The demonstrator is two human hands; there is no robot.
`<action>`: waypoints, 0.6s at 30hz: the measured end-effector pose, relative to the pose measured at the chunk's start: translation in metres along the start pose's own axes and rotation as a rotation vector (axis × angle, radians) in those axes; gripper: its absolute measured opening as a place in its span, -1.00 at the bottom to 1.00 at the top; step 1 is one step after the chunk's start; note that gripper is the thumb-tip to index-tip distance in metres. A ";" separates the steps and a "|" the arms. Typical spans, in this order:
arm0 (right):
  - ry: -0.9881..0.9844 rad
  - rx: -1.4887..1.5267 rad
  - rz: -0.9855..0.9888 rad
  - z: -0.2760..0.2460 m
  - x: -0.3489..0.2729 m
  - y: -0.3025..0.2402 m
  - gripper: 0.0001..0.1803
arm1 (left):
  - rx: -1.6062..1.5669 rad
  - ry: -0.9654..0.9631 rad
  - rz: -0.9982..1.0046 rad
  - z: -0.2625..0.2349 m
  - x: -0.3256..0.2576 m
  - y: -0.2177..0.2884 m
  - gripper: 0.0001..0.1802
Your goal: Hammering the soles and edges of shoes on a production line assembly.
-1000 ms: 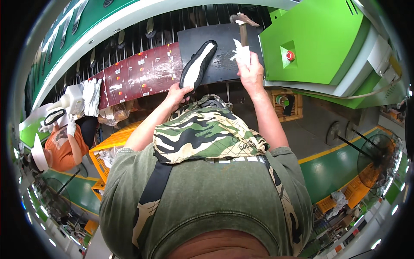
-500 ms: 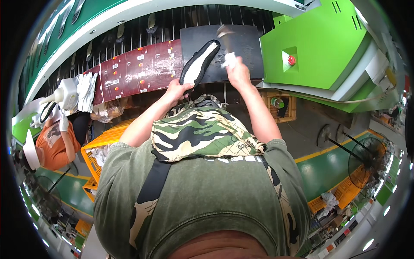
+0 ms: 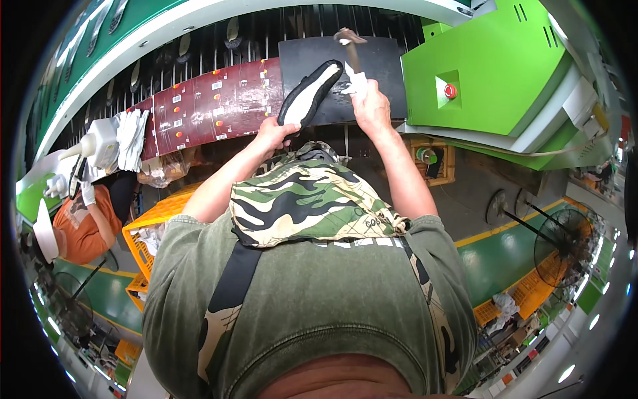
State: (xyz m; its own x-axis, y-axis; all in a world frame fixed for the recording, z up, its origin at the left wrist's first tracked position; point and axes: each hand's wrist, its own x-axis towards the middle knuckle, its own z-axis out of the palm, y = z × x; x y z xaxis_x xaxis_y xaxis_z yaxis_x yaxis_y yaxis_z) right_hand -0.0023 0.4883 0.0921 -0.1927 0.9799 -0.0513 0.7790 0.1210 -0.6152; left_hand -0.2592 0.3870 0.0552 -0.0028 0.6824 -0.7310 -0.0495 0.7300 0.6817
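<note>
My left hand [image 3: 274, 131] grips the heel end of a black shoe [image 3: 310, 94], turned so its white sole faces me. It is held up over a black mat [image 3: 379, 63] on the conveyor. My right hand [image 3: 371, 106] is closed around the handle of a hammer [image 3: 348, 41], wrapped in white at the grip. The metal hammer head stands just above and to the right of the shoe's toe, not touching it.
A dark red sheet [image 3: 212, 106] lies on the slatted conveyor to the left of the mat. A green machine [image 3: 492, 66] with a red button stands at the right. Another person in orange [image 3: 83, 223] works at far left beside orange crates [image 3: 149, 229]. A floor fan [image 3: 561, 239] is at right.
The view has shifted so the bench sits lower and more central. The shoe stays in my left hand. The hammer has risen and now stands above the shoe's toe.
</note>
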 end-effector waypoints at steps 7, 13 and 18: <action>-0.128 -0.133 0.060 0.011 -0.005 0.019 -0.62 | 0.001 -0.001 0.001 -0.001 0.001 -0.004 -0.66; -0.050 -0.094 0.160 0.029 -0.020 0.035 -0.62 | -0.045 -0.034 0.002 -0.001 0.006 0.000 -0.65; -0.015 0.034 -0.002 0.029 -0.031 0.027 -0.63 | -0.061 -0.017 -0.005 -0.001 0.006 -0.007 -0.65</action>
State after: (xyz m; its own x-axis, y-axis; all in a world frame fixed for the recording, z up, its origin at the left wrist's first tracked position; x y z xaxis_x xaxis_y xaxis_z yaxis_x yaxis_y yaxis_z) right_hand 0.0080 0.4562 0.0542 -0.2032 0.9772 -0.0619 0.7579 0.1169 -0.6419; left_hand -0.2597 0.3861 0.0464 0.0147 0.6800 -0.7330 -0.1106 0.7297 0.6748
